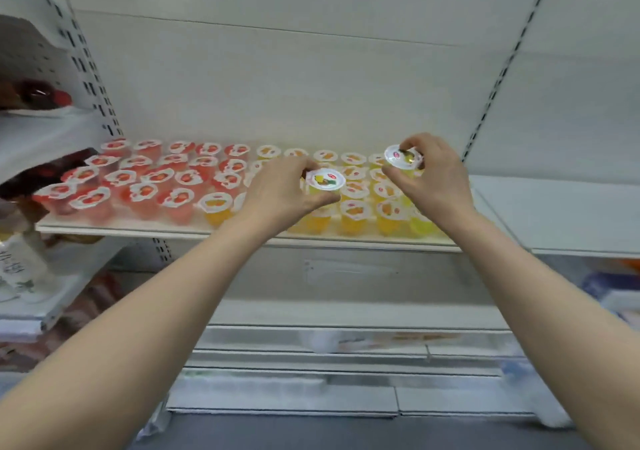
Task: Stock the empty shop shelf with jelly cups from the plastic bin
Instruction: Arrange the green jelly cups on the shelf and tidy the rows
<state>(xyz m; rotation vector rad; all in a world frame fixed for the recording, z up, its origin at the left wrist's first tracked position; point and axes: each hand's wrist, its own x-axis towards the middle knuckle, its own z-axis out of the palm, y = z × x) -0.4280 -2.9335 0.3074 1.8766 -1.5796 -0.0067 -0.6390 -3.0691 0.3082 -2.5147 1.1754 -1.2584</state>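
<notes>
Shelf (207,233): is being taken as the landmark; its front edge is being crossed by both forearms.
Left hand (277,189): is being kept curled, with the left cup (325,180) being pinched at the rim between thumb and fingers, over the shelf's middle, near the front rows.
Right hand (436,179): is being kept curled too, with the right cup (401,156) being gripped from above by thumb and fingertips, over the shelf's right end, toward the back.
Contact: whether either held cup is being rested on the shelf cannot be told.
Done: the shelf is being covered nearly end to end, so the task is being judged mostly finished.
Left: only the two held cups are being seen unplaced; room seems to be being filled at the shelf's right end.
Plastic bin: is not being made out, so the remaining stock cannot be told.
Cup look: clear tubs with yellow jelly, white peel lids, fruit print and a small red logo.
Red cups (138,179): are being kept in rows on the shelf's left half.
Orange and yellow cups (356,207): are being kept in rows from the shelf's middle to its right end.
Back panel (311,85): pale and plain, standing behind the shelf.
</notes>
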